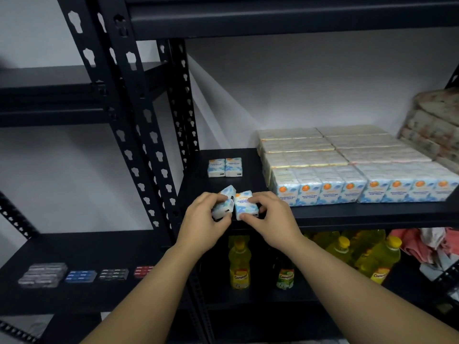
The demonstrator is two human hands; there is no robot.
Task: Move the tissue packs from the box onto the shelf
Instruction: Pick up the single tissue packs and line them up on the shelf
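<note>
My left hand [202, 225] grips a small white-and-blue tissue pack [224, 201], tilted, at the front edge of the black shelf [347, 211]. Right beside it, my right hand [272, 219] holds a second tissue pack [243, 204] with an orange logo, upright and touching the first. Two more small tissue packs [224, 167] stand side by side further back on the same shelf, near its left post. The box is out of view.
Large wrapped bundles of tissue packs [347, 167] fill the shelf's right side, with patterned packs [432, 125] behind. Yellow oil bottles [239, 263] and cloth [427, 244] sit on the shelf below. The left rack holds small flat packs [79, 275]. Black slotted posts [139, 135] stand at left.
</note>
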